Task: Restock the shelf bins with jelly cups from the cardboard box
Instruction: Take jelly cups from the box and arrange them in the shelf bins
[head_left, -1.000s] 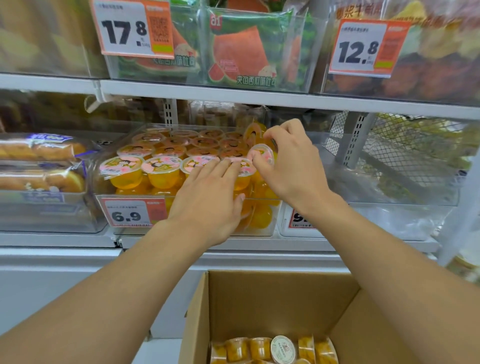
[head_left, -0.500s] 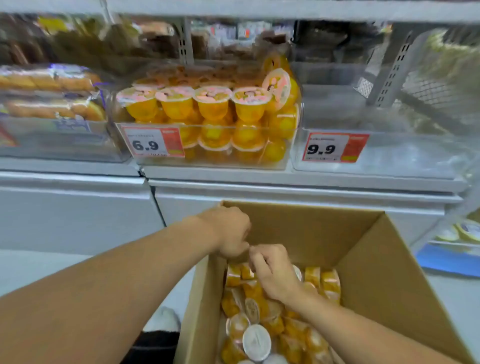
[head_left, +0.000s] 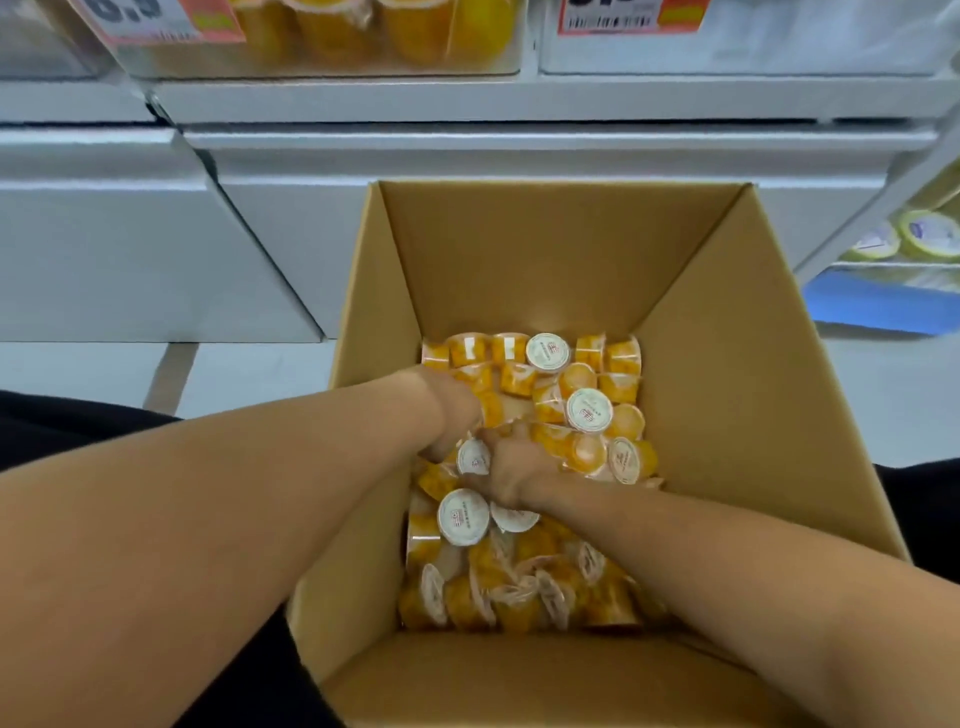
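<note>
1. Left hand: deep in the open brown cardboard box, fingers buried among the cups; curl and hold not visible, so grip cannot be told.
2. Right hand: just beside the left, knuckles up, fingers curled down onto the heap; appears closed around one or more cups, exact count hidden.
3. Small clear plastic jelly cups with orange filling and white round foil lids: loose in a jumbled layer across the box floor, some lid-up, many on their sides, from far wall to near wall.
4. Handling, as judged: light, rigid-walled, smooth and probably slippery; thin peel lids likely the weak point. Best taken around the cup wall or rim, several per hand, without pressing on the lid.
5. Clear plastic shelf bin: far and above, left of centre, stocked with similar orange cups behind a red-and-white price tag.
6. Second clear bin: to the right of the first, contents not discernible.
</note>
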